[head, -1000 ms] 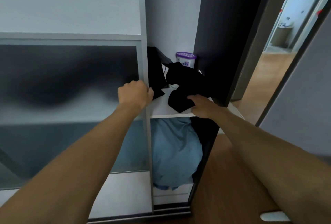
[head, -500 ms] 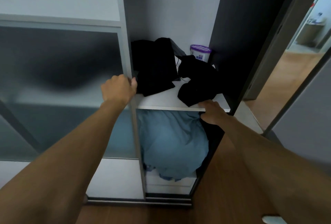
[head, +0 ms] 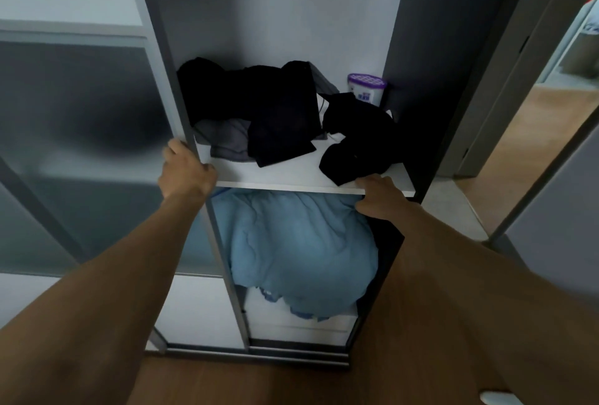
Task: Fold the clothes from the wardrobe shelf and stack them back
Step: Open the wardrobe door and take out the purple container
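Observation:
The white wardrobe shelf [head: 285, 173] carries loose clothes. A black garment [head: 278, 113] is heaped at the back left over a grey garment [head: 227, 140]. A second crumpled black garment [head: 359, 142] lies at the front right. My left hand [head: 186, 171] grips the edge of the sliding door [head: 81, 132]. My right hand [head: 382, 199] rests on the shelf's front edge, just below the right black garment, fingers curled against the board.
A purple-lidded white tub [head: 366, 88] stands at the shelf's back right. A light blue duvet [head: 301, 249] fills the compartment below, above white drawers [head: 298, 323]. A doorway [head: 531, 132] with wooden floor opens to the right.
The sliding door has moved left under my left hand, showing more of the shelf and the grey garment. My right hand slid off the black garment down to the shelf's front edge.

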Motion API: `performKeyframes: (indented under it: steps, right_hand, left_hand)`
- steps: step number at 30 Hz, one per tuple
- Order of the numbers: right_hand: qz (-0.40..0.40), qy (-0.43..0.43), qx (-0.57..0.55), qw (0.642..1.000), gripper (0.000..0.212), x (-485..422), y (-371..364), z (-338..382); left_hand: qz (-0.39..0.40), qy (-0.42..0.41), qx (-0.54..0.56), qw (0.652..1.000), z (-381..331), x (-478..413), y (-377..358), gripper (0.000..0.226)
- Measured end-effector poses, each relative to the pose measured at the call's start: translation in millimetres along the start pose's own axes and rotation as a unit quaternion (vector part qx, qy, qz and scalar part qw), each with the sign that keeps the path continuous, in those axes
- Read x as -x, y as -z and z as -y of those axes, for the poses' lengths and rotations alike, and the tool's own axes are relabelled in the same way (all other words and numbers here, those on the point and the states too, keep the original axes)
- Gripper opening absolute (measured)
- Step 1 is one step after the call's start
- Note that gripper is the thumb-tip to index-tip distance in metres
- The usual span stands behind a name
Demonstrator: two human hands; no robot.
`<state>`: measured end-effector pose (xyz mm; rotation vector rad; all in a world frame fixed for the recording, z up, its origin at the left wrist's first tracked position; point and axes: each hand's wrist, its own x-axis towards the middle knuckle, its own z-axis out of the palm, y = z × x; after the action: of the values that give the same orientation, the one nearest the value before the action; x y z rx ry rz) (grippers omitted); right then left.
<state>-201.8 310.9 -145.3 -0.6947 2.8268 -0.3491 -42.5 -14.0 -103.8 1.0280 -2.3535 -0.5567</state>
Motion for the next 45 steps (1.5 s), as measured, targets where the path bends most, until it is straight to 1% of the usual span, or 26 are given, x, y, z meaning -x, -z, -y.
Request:
performKeyframes:
  steps: [2, 4, 6, 8, 10, 13, 15, 17, 20, 22, 24, 25, 27, 29, 32, 34, 37, 41, 43, 45]
  right_hand:
    - [0.001, 0.000, 0.008, 1.000, 0.060, -2, 0, -2]
    - [0.000, 0.004, 0.013, 1.000, 0.061, -3, 0, -3]
    - [-0.002, 0.012, 0.020, 1.000, 0.067, -3, -3, -5]
    - [-0.003, 0.021, 0.035, 0.999, 0.074, -2, -6, -8]
    - [-0.005, 0.030, 0.056, 0.998, 0.081, 0, -10, -13]
    - [-0.018, 0.048, 0.100, 0.994, 0.085, 2, -14, -19]
    - [-0.028, 0.057, 0.133, 0.989, 0.081, 1, -12, -20]
    - [-0.021, 0.064, 0.134, 0.989, 0.074, -3, -4, -18]
    - [0.015, 0.067, 0.094, 0.993, 0.059, -13, 19, -17]
    - [0.025, 0.064, 0.057, 0.996, 0.039, -22, 35, -17]
    - [0.002, 0.044, -0.043, 0.998, 0.028, -36, 47, -19]
    - [-0.021, 0.027, -0.113, 0.993, 0.025, -44, 51, -22]
    - [-0.083, 0.000, -0.229, 0.970, 0.017, -61, 60, -28]
    - [-0.138, -0.017, -0.302, 0.943, 0.016, -83, 71, -33]
    - [-0.184, -0.063, -0.388, 0.901, 0.019, -120, 87, -38]
    - [-0.202, -0.093, -0.401, 0.889, 0.023, -146, 97, -41]
    - [-0.239, -0.119, -0.407, 0.874, 0.031, -183, 109, -42]
    - [-0.272, -0.159, -0.442, 0.840, 0.043, -236, 121, -47]
    - [-0.281, -0.182, -0.469, 0.817, 0.046, -262, 128, -51]
    - [-0.280, -0.197, -0.485, 0.805, 0.038, -290, 134, -55]
  left_hand:
    - [0.027, 0.023, -0.002, 0.999, 1, 4, -2, 0.051]
    - [0.072, 0.058, -0.013, 0.996, 1, 11, -5, 0.063]
    - [0.116, 0.095, -0.035, 0.988, 1, 23, -13, 0.077]
    - [0.152, 0.103, -0.070, 0.980, -2, 40, -25, 0.082]
    - [0.185, 0.072, -0.088, 0.976, -10, 57, -39, 0.078]
    - [0.227, -0.005, -0.073, 0.971, -32, 74, -57, 0.069]
    - [0.226, -0.058, -0.064, 0.970, -50, 75, -62, 0.057]
    - [0.210, -0.108, -0.066, 0.970, -70, 67, -63, 0.050]
    - [0.183, -0.172, -0.045, 0.967, -99, 44, -66, 0.042]
    - [0.177, -0.216, -0.025, 0.960, -119, 26, -73, 0.037]
    - [0.177, -0.245, -0.008, 0.953, -138, 5, -84, 0.033]
    - [0.179, -0.255, 0.006, 0.950, -148, -7, -91, 0.031]
    - [0.184, -0.278, 0.035, 0.942, -170, -35, -108, 0.028]
    - [0.201, -0.303, 0.072, 0.929, -195, -67, -130, 0.027]
    - [0.228, -0.370, 0.096, 0.895, -233, -113, -166, 0.034]
    - [0.241, -0.404, 0.089, 0.878, -258, -143, -190, 0.037]
    - [0.258, -0.434, 0.033, 0.862, -295, -183, -225, 0.037]
    - [0.278, -0.448, -0.027, 0.849, -326, -220, -265, 0.029]
    - [0.321, -0.468, -0.057, 0.821, -324, -230, -284, 0.025]
    - [0.374, -0.470, -0.065, 0.797, -322, -239, -302, 0.023]
